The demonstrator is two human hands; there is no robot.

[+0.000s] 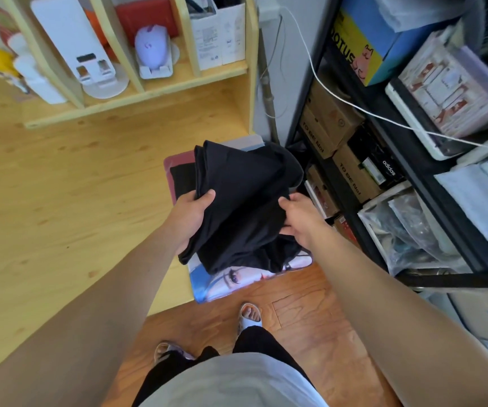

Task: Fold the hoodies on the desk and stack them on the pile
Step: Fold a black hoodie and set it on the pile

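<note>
**Black hoodie held over the desk corner**

We hold a folded black hoodie in both hands. Our left hand grips its left edge, thumb on top of the cloth and fingers hidden under it. Our right hand holds the right side; its fingers go under the fabric (we cannot see how much they curl). Under the grip lies a printed mat on the wooden desk, and a dark cloth shows just beyond our left hand. To the right of the grip stands a black shelf with cardboard boxes.
</note>
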